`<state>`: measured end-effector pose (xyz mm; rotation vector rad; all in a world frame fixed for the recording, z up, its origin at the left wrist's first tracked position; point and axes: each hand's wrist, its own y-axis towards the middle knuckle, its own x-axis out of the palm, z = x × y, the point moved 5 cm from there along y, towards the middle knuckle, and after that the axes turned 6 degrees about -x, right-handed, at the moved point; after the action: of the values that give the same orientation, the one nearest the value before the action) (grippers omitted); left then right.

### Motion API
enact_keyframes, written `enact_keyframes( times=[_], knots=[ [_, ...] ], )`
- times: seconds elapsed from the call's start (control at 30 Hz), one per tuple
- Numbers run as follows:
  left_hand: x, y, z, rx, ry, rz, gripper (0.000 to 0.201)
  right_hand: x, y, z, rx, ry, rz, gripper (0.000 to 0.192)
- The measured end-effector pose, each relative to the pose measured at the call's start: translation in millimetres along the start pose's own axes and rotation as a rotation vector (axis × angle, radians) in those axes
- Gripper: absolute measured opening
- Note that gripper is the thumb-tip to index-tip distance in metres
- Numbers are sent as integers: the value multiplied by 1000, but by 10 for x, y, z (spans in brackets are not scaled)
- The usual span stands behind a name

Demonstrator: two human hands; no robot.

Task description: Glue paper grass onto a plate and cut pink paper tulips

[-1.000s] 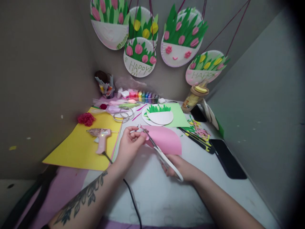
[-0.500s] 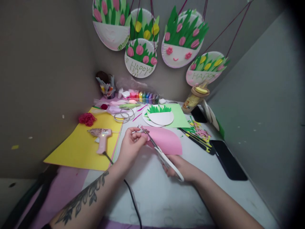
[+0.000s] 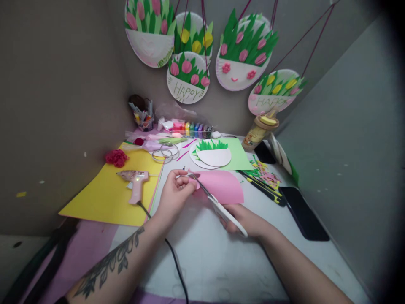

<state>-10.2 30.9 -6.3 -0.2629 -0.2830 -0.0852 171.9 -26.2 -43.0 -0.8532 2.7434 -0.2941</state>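
Between the fingertips of my left hand (image 3: 179, 188) is the left edge of a pink sheet of paper (image 3: 224, 185). My right hand (image 3: 242, 220) grips white-handled scissors (image 3: 226, 213), their blades pointing up and left across the paper, tips close to my left fingers. Just beyond the sheet lie white paper plate pieces (image 3: 215, 157) with a fringe of green paper grass (image 3: 213, 145). Part of my right hand's fingers is hidden behind the scissor handles.
Left, a pink glue gun (image 3: 137, 185) with a black cord rests on yellow paper (image 3: 95, 194). Right are paper scraps (image 3: 265, 173), yellow-black cutters (image 3: 262, 185) and a phone (image 3: 303, 213). A tumbler (image 3: 259, 131) stands behind them; decorated plates (image 3: 188, 78) hang on the wall.
The scissors and my right hand have shifted slightly right and up, and the pink paper has tilted a little with them. My left hand stays almost in place.
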Motion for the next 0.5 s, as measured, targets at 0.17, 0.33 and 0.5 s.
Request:
enact_keyframes(
  times=[0.17,0.33,0.5],
  knots=[
    [-27,9,28,34,-10,8,36,-59,17,91,24,-26,66,14],
    [-37,2,43,71,52,30,24,5,-11,39,-71,-63,-15,18],
    [-28,3,-1,42,-29,21,25,-4,-76,57,-82,-74,50,21]
  ],
)
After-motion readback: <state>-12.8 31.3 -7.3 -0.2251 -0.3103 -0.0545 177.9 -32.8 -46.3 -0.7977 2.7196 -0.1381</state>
